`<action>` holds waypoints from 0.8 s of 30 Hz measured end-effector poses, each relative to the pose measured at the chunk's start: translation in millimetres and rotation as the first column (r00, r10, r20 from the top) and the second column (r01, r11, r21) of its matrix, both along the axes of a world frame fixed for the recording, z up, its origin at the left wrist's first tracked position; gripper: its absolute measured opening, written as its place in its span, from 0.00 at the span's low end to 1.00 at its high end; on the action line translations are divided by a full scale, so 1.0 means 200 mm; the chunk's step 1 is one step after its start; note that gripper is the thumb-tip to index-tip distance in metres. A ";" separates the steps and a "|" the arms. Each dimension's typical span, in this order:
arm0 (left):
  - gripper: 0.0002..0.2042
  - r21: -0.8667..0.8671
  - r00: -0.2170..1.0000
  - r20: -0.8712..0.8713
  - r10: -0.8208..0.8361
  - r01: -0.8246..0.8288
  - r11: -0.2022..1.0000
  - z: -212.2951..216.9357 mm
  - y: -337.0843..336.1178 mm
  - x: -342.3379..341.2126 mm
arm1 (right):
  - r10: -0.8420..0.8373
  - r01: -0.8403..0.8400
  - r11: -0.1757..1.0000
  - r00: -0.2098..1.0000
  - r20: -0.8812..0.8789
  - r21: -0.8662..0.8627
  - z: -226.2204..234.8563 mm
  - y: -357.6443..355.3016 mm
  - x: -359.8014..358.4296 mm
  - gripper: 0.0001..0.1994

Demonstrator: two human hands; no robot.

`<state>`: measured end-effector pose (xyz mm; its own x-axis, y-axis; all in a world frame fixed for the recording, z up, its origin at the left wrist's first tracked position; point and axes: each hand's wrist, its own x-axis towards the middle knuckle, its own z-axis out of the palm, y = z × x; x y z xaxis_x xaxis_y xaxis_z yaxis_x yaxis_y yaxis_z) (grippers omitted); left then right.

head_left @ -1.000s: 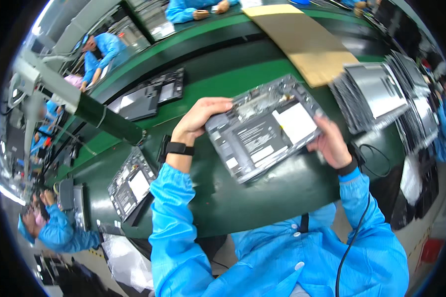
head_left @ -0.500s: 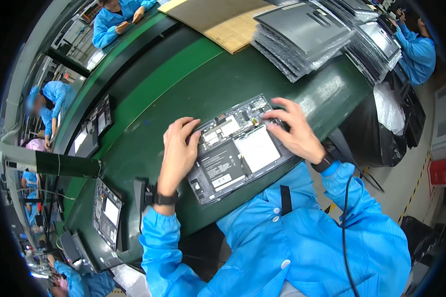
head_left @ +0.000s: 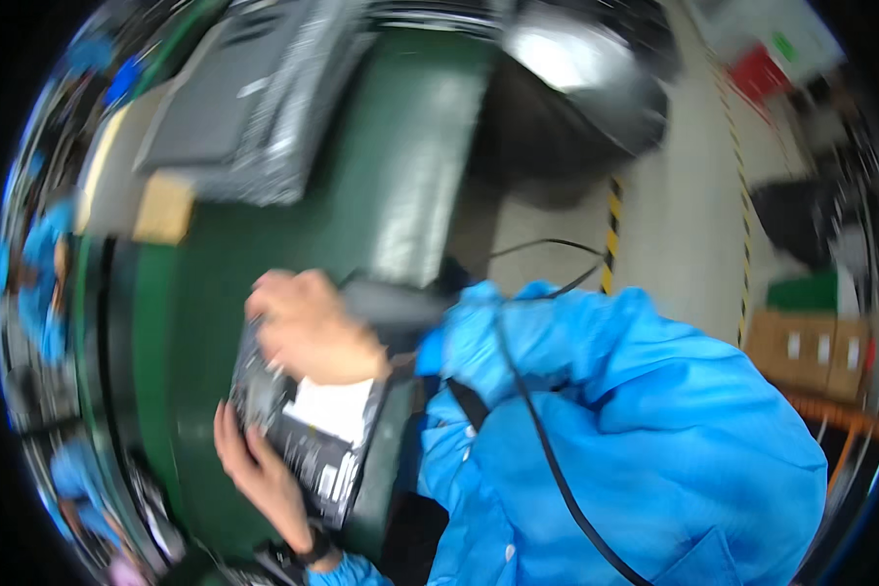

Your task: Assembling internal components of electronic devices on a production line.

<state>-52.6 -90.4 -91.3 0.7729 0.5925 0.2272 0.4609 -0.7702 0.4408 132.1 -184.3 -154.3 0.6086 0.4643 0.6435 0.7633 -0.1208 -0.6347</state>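
Observation:
An opened laptop base (head_left: 313,439) with exposed circuit boards lies on the green table, blurred by motion. Set into it are a black labelled battery (head_left: 317,459) and a white rectangular patch (head_left: 334,408). Along its left edge rests my left hand (head_left: 264,479), fingers stretched out and a little apart. My right hand (head_left: 313,327) is over the far end of the base, bent at the knuckles. Its fingertips are smeared, and whether they hold anything is hidden.
Grey panels in bubble wrap (head_left: 234,107) are stacked on the far left of the green table (head_left: 381,146), by a wooden board (head_left: 163,210). A black bag (head_left: 566,127) stands beyond the table's right edge. A cable (head_left: 547,439) crosses my blue sleeve.
The view has swung to the right, so the table and laptop base appear turned and further left. My right hand now covers the far end of the base; my left hand stays at its edge.

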 end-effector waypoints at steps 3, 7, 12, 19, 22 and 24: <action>0.19 -0.032 1.000 0.019 -0.016 0.017 0.999 -0.04 0.05 -0.03 | -0.043 0.053 0.984 0.997 0.065 -0.172 0.05 0.02 -0.06 0.13; 0.20 -0.129 1.000 0.003 -0.026 0.026 0.991 -0.07 0.05 0.06 | -0.233 0.212 0.948 0.970 -0.065 -0.237 0.11 -0.06 -0.11 0.15; 0.21 -0.114 0.999 -0.032 -0.013 0.009 0.993 -0.06 0.06 0.02 | -0.223 0.193 0.962 0.962 -0.154 -0.192 0.04 0.08 -0.18 0.16; 0.22 -0.229 1.000 -0.015 0.000 -0.003 0.974 -0.05 0.06 0.02 | -0.177 0.132 0.951 0.974 -0.143 -0.280 0.02 0.08 -0.20 0.18; 0.24 -0.200 0.999 -0.035 -0.019 0.012 0.980 -0.06 0.06 0.02 | -0.209 0.175 0.961 0.967 -0.148 -0.216 0.00 0.08 -0.20 0.18; 0.23 -0.209 1.000 -0.019 -0.002 -0.002 0.978 -0.06 0.06 0.04 | -0.190 0.150 0.959 0.970 -0.154 -0.239 0.01 0.08 -0.18 0.18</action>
